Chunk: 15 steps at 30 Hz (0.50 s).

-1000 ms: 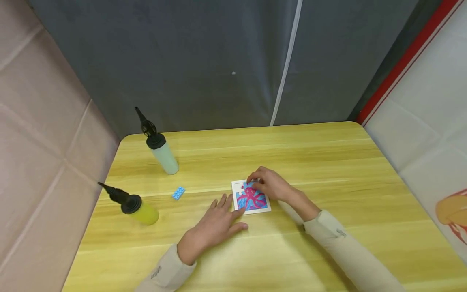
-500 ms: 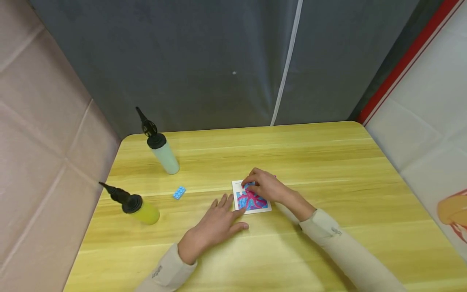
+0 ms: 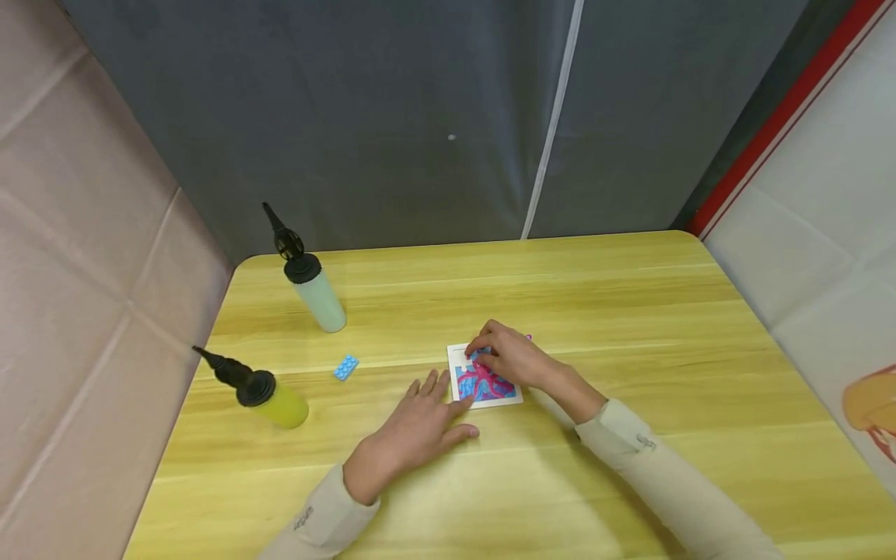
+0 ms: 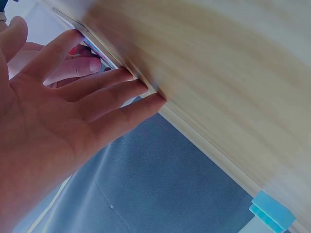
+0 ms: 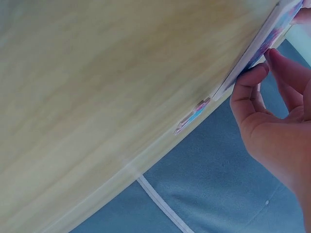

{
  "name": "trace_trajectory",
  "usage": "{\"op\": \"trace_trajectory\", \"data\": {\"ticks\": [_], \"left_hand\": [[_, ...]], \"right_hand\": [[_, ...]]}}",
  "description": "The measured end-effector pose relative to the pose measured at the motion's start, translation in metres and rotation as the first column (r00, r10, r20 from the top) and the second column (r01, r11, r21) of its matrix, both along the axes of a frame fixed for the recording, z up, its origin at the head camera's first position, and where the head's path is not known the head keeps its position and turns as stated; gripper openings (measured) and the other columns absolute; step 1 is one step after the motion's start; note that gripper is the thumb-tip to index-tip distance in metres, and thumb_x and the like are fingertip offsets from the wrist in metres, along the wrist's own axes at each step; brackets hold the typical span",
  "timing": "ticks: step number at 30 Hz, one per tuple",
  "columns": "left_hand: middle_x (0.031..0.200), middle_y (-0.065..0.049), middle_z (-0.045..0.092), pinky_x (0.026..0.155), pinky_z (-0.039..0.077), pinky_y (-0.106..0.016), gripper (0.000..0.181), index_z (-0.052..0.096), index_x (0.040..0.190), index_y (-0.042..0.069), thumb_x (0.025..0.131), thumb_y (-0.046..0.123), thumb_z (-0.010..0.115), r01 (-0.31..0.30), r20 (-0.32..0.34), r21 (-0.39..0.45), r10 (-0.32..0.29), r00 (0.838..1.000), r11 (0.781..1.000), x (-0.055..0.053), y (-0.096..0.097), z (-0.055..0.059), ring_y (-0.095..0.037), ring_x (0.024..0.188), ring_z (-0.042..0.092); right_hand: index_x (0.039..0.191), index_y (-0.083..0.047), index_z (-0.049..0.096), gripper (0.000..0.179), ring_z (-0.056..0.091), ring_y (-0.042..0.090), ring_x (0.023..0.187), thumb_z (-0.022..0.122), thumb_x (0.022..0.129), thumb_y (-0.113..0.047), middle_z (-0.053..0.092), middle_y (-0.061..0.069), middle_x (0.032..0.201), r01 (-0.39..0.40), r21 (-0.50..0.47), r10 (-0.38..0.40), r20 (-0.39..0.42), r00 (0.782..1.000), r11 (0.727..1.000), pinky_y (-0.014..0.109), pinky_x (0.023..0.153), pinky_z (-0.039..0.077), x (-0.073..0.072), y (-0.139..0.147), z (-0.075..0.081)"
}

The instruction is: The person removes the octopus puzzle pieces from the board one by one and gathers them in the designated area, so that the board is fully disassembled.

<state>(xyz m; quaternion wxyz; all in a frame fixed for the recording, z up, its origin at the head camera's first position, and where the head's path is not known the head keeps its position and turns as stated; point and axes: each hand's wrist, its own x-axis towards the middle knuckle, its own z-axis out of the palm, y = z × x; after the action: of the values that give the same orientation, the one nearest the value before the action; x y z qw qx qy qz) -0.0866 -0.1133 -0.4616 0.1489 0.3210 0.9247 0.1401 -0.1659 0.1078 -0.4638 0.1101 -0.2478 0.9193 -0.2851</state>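
Note:
A small square jigsaw puzzle [image 3: 488,386] with a white border and a pink octopus on blue lies flat on the table. My left hand [image 3: 414,430] rests spread at its left side, the index fingertip on its lower edge and the thumb on the table. Over its upper part, my right hand [image 3: 514,358] bends down with thumb and index finger pinching a puzzle piece, mostly covered by the fingers. In the right wrist view, these fingertips are right at the puzzle's face. A loose puzzle piece [image 5: 193,116] lies on the table just beyond the puzzle, mostly hidden behind the right hand in the head view.
To the left of the puzzle lies a light blue toy brick [image 3: 346,367]. Farther left, a pale green bottle [image 3: 322,302] and a yellow bottle [image 3: 283,407], both with black pump-like tops, lie or stand on the wooden table [image 3: 630,311]. A dark curtain hangs behind.
My right hand has shifted slightly left across the puzzle's top, covering the octopus's head and uncovering a bit of the loose piece behind it. The left hand stays in place.

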Motion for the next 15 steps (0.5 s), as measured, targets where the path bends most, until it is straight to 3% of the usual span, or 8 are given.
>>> {"op": "trace_trajectory", "data": {"ticks": [7, 15], "left_hand": [[0.162, -0.031, 0.034, 0.119, 0.032, -0.066, 0.059, 0.060, 0.146, 0.019, 0.103, 0.058, 0.051, -0.004, 0.005, -0.009, 0.004, 1.000, 1.000, -0.0001, 0.0000, -0.0014, -0.051, 0.151, 0.032], [0.161, -0.032, 0.036, 0.118, 0.034, -0.066, 0.058, 0.064, 0.143, 0.017, 0.102, 0.057, 0.053, -0.002, 0.000, 0.004, 0.002, 1.000, 1.000, 0.0004, -0.0001, -0.0006, -0.052, 0.150, 0.034]], "right_hand": [[0.111, -0.017, 0.080, 0.019, 0.061, 0.022, 0.104, 0.067, 0.099, -0.009, 0.065, 0.005, 0.114, 0.019, -0.004, -0.019, -0.021, 1.000, 1.000, 0.043, 0.090, 0.051, 0.0004, 0.0005, 0.0021], [0.125, -0.010, 0.072, 0.025, 0.063, 0.021, 0.103, 0.065, 0.101, -0.011, 0.070, 0.004, 0.111, 0.052, -0.010, -0.052, -0.002, 0.999, 0.999, 0.044, 0.095, 0.055, -0.0013, 0.0006, 0.0008]]}}
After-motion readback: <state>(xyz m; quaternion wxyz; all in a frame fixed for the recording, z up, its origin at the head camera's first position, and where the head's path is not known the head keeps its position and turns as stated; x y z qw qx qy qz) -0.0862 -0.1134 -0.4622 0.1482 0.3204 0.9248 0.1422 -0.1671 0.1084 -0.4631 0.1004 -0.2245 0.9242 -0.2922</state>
